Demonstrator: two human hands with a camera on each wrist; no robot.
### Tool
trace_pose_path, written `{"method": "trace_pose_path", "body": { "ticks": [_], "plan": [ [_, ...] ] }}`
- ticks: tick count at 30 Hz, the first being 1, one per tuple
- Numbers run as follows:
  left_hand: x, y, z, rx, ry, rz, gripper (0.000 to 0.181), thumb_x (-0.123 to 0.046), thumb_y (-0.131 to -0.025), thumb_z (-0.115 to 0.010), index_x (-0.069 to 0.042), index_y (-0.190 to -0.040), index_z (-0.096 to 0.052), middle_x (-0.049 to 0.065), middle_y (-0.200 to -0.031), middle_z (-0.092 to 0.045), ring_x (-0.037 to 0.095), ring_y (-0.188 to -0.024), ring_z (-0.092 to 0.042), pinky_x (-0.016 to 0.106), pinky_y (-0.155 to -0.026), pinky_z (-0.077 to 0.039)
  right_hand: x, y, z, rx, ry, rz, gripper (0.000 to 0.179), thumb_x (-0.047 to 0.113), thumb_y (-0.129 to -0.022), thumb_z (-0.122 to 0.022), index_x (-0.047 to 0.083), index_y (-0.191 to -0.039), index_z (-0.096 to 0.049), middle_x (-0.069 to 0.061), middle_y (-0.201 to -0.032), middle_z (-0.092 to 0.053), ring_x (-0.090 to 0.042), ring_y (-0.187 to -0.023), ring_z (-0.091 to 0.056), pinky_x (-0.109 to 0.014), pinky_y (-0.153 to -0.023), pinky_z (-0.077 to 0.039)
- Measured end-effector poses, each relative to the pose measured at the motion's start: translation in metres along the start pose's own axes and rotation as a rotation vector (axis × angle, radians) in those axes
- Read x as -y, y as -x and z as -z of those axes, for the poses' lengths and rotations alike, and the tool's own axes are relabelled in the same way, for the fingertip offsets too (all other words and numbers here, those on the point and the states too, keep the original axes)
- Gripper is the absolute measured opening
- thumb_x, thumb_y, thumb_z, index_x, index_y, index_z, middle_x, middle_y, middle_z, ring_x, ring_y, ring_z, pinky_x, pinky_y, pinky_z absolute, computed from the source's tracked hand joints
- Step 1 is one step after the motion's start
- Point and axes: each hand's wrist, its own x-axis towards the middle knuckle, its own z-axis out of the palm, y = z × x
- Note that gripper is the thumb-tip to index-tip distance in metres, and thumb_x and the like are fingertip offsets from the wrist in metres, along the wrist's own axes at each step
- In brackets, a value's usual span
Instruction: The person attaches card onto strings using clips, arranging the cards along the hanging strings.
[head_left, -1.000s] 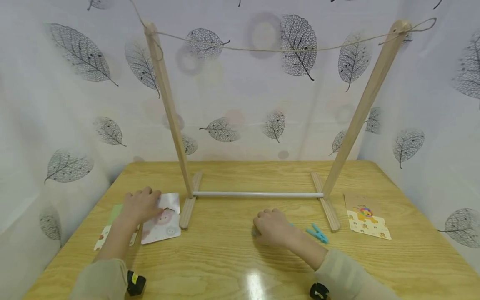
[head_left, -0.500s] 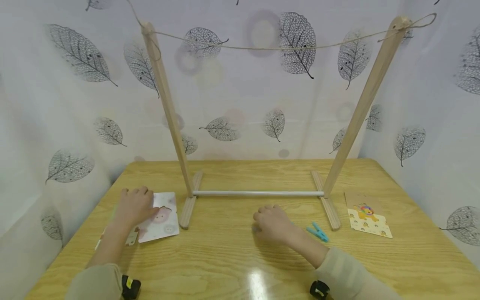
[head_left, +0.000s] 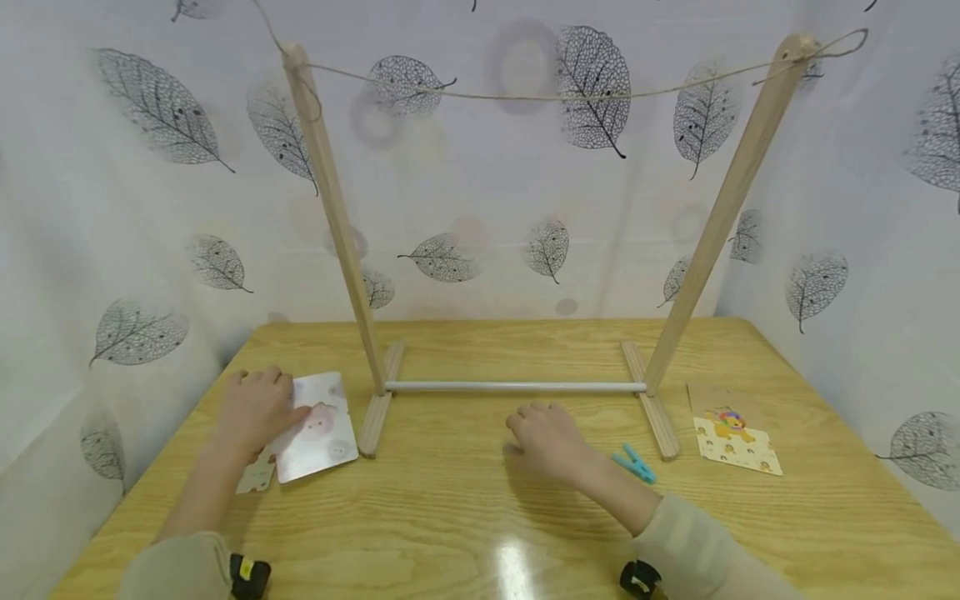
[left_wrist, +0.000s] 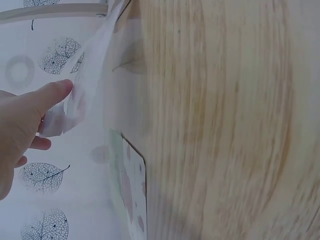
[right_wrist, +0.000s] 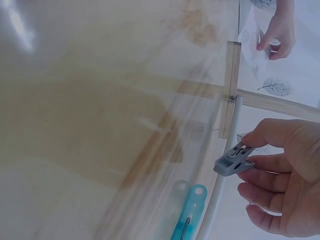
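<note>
At the table's left side my left hand [head_left: 251, 412] pinches a white card [head_left: 318, 446] with a pink cartoon face, thumb on its front. In the left wrist view the card stands tilted up from the table. A second card [left_wrist: 132, 185], green and white with a spotted pattern, lies beneath, mostly hidden by the hand in the head view. Near the table's middle, my right hand [head_left: 550, 442] hovers palm down. Its thumb and fingers pinch a small grey clothespin [right_wrist: 232, 161], seen only in the right wrist view. Beside that hand lies a blue clothespin [head_left: 634, 463].
A wooden stand with a left post [head_left: 337, 217] and right post [head_left: 727, 217] rises at mid-table, joined low by a white rod [head_left: 517, 387]. A string [head_left: 517, 97] sags between the post tops. A brown and yellow lion card [head_left: 735, 433] lies at right.
My left hand has moved left and slightly away from me, and the pink-faced card has shifted and tilted with it. The right hand, holding the clothespin, has barely moved.
</note>
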Motion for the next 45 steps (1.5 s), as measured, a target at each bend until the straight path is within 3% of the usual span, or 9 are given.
{"method": "trace_pose_path", "body": {
  "ticks": [5, 9, 11, 14, 17, 24, 26, 32, 45],
  "plan": [
    [0.004, 0.004, 0.004, -0.094, -0.028, -0.002, 0.056, -0.041, -0.069, -0.074, 0.007, -0.094, -0.059, 0.022, -0.093, -0.059, 0.04, -0.083, -0.057, 0.058, -0.08, -0.038, -0.001, -0.002, 0.002, -0.037, -0.05, -0.011, 0.019, 0.02, -0.078, -0.071, 0.007, -0.088, -0.062, 0.0, -0.079, -0.06, -0.014, -0.067, -0.051, -0.025, -0.058, -0.039],
    [0.007, 0.006, 0.008, -0.225, -0.008, -0.05, 0.055, -0.038, -0.067, -0.074, 0.008, -0.093, -0.058, 0.024, -0.091, -0.058, 0.04, -0.079, -0.056, 0.058, -0.076, -0.039, -0.002, -0.002, 0.005, -0.071, -0.065, 0.003, 0.019, 0.013, -0.075, -0.073, 0.006, -0.087, -0.06, 0.0, -0.077, -0.058, -0.015, -0.068, -0.05, -0.028, -0.061, -0.041],
    [0.007, 0.006, 0.009, -0.3, 0.0, -0.073, 0.057, -0.046, -0.076, -0.063, 0.008, -0.092, -0.057, 0.023, -0.09, -0.057, 0.04, -0.078, -0.055, 0.059, -0.075, -0.039, -0.002, -0.003, 0.007, -0.087, -0.064, 0.007, 0.021, 0.011, -0.073, -0.073, 0.005, -0.088, -0.06, -0.002, -0.08, -0.059, -0.018, -0.073, -0.053, -0.031, -0.066, -0.043],
    [0.007, 0.005, 0.011, -0.412, -0.003, -0.1, 0.07, -0.06, -0.088, -0.035, 0.007, -0.09, -0.056, 0.023, -0.087, -0.056, 0.039, -0.075, -0.054, 0.058, -0.073, -0.039, -0.002, -0.003, 0.009, -0.108, -0.066, 0.012, 0.022, 0.009, -0.072, -0.073, 0.006, -0.088, -0.058, -0.003, -0.082, -0.059, -0.022, -0.079, -0.055, -0.035, -0.069, -0.044],
    [0.004, 0.003, 0.015, -0.493, 0.001, -0.114, 0.081, -0.063, -0.09, -0.015, 0.007, -0.088, -0.054, 0.023, -0.085, -0.055, 0.04, -0.072, -0.053, 0.057, -0.069, -0.038, -0.003, -0.004, 0.01, -0.15, -0.059, 0.029, 0.021, 0.003, -0.07, -0.07, 0.007, -0.086, -0.057, -0.002, -0.08, -0.058, -0.021, -0.078, -0.056, -0.034, -0.067, -0.044],
    [-0.007, -0.003, 0.034, -0.444, 0.01, -0.127, 0.079, -0.065, -0.09, -0.016, 0.003, -0.093, -0.055, 0.02, -0.092, -0.057, 0.038, -0.078, -0.055, 0.055, -0.074, -0.039, -0.006, -0.004, 0.013, -0.255, 0.005, 0.087, 0.02, -0.002, -0.07, -0.066, 0.004, -0.089, -0.059, -0.004, -0.076, -0.056, -0.015, -0.062, -0.047, -0.023, -0.051, -0.035],
    [-0.011, -0.007, 0.039, -0.466, -0.004, -0.156, 0.077, -0.063, -0.091, -0.016, 0.004, -0.09, -0.055, 0.02, -0.091, -0.058, 0.039, -0.077, -0.056, 0.057, -0.076, -0.039, -0.006, -0.005, 0.015, -0.258, 0.017, 0.077, 0.02, -0.002, -0.07, -0.065, 0.003, -0.089, -0.059, -0.005, -0.077, -0.057, -0.017, -0.064, -0.05, -0.024, -0.051, -0.036],
    [-0.023, -0.015, 0.044, -0.604, -0.089, -0.25, 0.07, -0.056, -0.094, -0.023, 0.005, -0.084, -0.056, 0.02, -0.082, -0.06, 0.038, -0.068, -0.057, 0.053, -0.076, -0.043, -0.005, -0.003, 0.022, -0.214, -0.006, 0.036, 0.023, 0.005, -0.072, -0.071, 0.003, -0.092, -0.06, -0.005, -0.083, -0.058, -0.022, -0.077, -0.057, -0.031, -0.061, -0.044],
    [-0.048, -0.028, 0.049, -0.662, -0.066, -0.335, 0.059, -0.051, -0.092, -0.033, 0.004, -0.086, -0.057, 0.017, -0.083, -0.06, 0.036, -0.071, -0.057, 0.053, -0.078, -0.043, -0.007, -0.001, 0.036, -0.162, -0.058, -0.019, 0.033, 0.011, -0.072, -0.077, 0.003, -0.099, -0.061, -0.007, -0.092, -0.061, -0.025, -0.085, -0.059, -0.038, -0.076, -0.047]
  ]
}}
